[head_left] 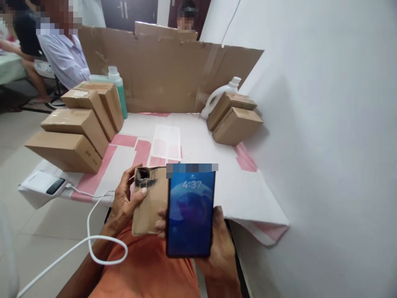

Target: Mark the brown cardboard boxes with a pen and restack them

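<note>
A smartphone [190, 215] stands upright in my right hand [221, 244], its blue lit lock screen reading 4:37 and facing me. The fingers of that hand wrap round the phone's left edge, the thumb along its right. My left hand [125, 203] grips a flat piece of brown cardboard [151, 211] by its left side, thumb on the front. Near its upper left corner the cardboard has a dark hole with black marks around it. The phone overlaps the cardboard's right part, and I cannot tell whether the two touch. Both are held at the table's near edge.
Several brown boxes [65, 145] line the table's left side beside a green bottle [120, 91]. Two more boxes [238, 128] and a white jug [214, 101] stand right. A white cable [89, 219] loops from a power bank [41, 184]. Behind rises a cardboard panel [164, 74]; people sit beyond.
</note>
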{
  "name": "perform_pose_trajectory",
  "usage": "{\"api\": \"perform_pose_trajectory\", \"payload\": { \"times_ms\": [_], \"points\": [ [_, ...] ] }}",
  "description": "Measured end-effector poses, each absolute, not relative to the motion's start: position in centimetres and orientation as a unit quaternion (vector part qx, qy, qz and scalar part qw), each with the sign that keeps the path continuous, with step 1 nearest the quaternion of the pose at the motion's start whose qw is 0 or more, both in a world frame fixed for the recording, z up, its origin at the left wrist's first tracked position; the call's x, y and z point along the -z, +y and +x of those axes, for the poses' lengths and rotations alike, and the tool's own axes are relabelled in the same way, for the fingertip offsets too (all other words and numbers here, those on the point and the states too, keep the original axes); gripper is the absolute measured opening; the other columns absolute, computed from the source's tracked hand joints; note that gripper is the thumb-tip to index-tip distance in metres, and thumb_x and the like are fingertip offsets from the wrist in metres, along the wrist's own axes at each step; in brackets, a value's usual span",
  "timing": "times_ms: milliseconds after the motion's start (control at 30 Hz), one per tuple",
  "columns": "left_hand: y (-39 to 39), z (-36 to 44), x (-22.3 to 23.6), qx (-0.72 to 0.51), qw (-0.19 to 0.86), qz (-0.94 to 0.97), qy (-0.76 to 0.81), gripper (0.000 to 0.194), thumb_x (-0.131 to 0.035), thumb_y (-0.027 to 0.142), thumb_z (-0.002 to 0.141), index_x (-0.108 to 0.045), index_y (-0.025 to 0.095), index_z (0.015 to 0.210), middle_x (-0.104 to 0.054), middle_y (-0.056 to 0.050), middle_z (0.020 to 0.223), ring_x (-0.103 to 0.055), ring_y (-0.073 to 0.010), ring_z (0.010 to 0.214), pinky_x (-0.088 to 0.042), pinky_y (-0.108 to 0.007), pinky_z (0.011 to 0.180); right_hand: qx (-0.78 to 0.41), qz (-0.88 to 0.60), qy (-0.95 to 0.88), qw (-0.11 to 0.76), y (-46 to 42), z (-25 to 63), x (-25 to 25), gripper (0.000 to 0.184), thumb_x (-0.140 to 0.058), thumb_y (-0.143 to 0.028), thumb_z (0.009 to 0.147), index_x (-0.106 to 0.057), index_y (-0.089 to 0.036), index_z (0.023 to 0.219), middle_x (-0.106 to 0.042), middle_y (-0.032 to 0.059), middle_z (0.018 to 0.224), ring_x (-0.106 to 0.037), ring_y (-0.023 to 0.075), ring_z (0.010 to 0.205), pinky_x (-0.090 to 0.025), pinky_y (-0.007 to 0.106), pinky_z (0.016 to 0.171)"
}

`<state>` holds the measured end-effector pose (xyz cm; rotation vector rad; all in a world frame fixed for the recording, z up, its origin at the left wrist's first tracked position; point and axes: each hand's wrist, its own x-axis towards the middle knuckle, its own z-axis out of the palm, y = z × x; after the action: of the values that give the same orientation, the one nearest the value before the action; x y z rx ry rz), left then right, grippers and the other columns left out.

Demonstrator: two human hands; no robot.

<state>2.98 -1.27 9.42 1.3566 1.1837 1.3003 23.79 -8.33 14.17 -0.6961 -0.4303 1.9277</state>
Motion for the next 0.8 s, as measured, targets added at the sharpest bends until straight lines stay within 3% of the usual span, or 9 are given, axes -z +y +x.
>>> {"api": "perform_pose_trajectory", "payload": {
  "times_ms": [100, 200, 267, 333, 433, 533, 667, 800],
  "points": [
    [-0.4, 3.0, -9.3, -0.536, 0.457, 0.519, 0.485, 0.071, -0.075, 0.054, 0.090, -0.055, 0.023, 0.151, -0.066, -0.013, 0.147, -0.066, -0.0334, 0.134, -0.053, -0.045, 0.114, -0.692, -0.363, -0.204, 0.589, -5.6, 27.0, -13.6, 0.077, -0.067, -0.088, 0.084, -0.083, -0.019, 0.114, -0.084, 0.0157, 0.114, -0.081, 0.0325, 0.101, -0.066, 0.047, 0.092],
    [0.6, 3.1, -9.1, -0.545, 0.459, 0.504, 0.488, 0.070, -0.075, 0.056, 0.089, -0.057, 0.022, 0.148, -0.067, -0.013, 0.146, -0.068, -0.0331, 0.130, -0.055, -0.044, 0.110, -0.497, -0.501, -0.193, 0.682, -1.9, 31.2, -9.4, 0.068, -0.078, -0.082, 0.077, -0.079, -0.023, 0.110, -0.084, 0.0075, 0.099, -0.079, 0.0264, 0.089, -0.066, 0.040, 0.083],
    [1.2, 3.2, -9.0, -0.552, 0.458, 0.498, 0.487, 0.071, -0.075, 0.057, 0.088, -0.058, 0.021, 0.146, -0.068, -0.014, 0.145, -0.069, -0.0332, 0.129, -0.055, -0.045, 0.110, -0.402, -0.612, -0.206, 0.649, 0.3, 33.7, -5.4, 0.068, -0.077, -0.085, 0.070, -0.075, -0.020, 0.091, -0.079, 0.0055, 0.083, -0.074, 0.0235, 0.076, -0.063, 0.037, 0.074],
    [1.6, 3.4, -9.0, -0.553, 0.463, 0.491, 0.488, 0.070, -0.074, 0.057, 0.088, -0.057, 0.020, 0.145, -0.068, -0.014, 0.146, -0.069, -0.0335, 0.130, -0.053, -0.046, 0.111, -0.342, -0.716, -0.272, 0.544, 1.9, 35.7, -1.8, 0.072, -0.062, -0.092, 0.071, -0.067, -0.021, 0.076, -0.071, 0.0047, 0.070, -0.067, 0.0224, 0.066, -0.059, 0.036, 0.065],
    [2.0, 3.9, -9.4, -0.551, 0.462, 0.488, 0.496, 0.065, -0.072, 0.054, 0.091, -0.058, 0.019, 0.143, -0.067, -0.015, 0.146, -0.067, -0.0349, 0.133, -0.051, -0.049, 0.114, -0.298, -0.767, -0.322, 0.468, 3.0, 37.7, 1.3, 0.070, -0.049, -0.092, 0.075, -0.056, -0.024, 0.065, -0.061, 0.0033, 0.059, -0.059, 0.0223, 0.062, -0.051, 0.036, 0.060],
    [2.3, 4.4, -9.8, -0.558, 0.454, 0.485, 0.498, 0.062, -0.072, 0.054, 0.090, -0.060, 0.018, 0.140, -0.069, -0.015, 0.144, -0.066, -0.0354, 0.134, -0.050, -0.050, 0.115, -0.253, -0.799, -0.356, 0.413, 3.1, 38.8, 2.0, 0.058, -0.047, -0.079, 0.081, -0.056, -0.025, 0.063, -0.062, 0.0059, 0.060, -0.061, 0.0266, 0.070, -0.050, 0.038, 0.065],
    [2.8, 4.5, -9.6, -0.568, 0.448, 0.481, 0.495, 0.060, -0.069, 0.057, 0.093, -0.062, 0.017, 0.137, -0.070, -0.015, 0.143, -0.068, -0.0337, 0.131, -0.051, -0.047, 0.113, -0.192, -0.830, -0.404, 0.332, 3.2, 39.4, 1.9, 0.038, -0.049, -0.056, 0.083, -0.066, -0.023, 0.074, -0.076, 0.0202, 0.087, -0.068, 0.0386, 0.095, -0.052, 0.050, 0.089],
    [3.4, 4.2, -7.4, -0.592, 0.429, 0.479, 0.486, 0.060, -0.055, 0.064, 0.102, -0.064, 0.019, 0.140, -0.068, -0.015, 0.148, -0.062, -0.0322, 0.141, -0.046, -0.048, 0.120, -0.155, -0.838, -0.436, 0.288, 2.9, 39.1, 2.0, 0.051, -0.051, -0.047, 0.083, -0.076, -0.008, 0.105, -0.071, 0.0361, 0.119, -0.062, 0.0495, 0.124, -0.044, 0.062, 0.110]
  ]
}}
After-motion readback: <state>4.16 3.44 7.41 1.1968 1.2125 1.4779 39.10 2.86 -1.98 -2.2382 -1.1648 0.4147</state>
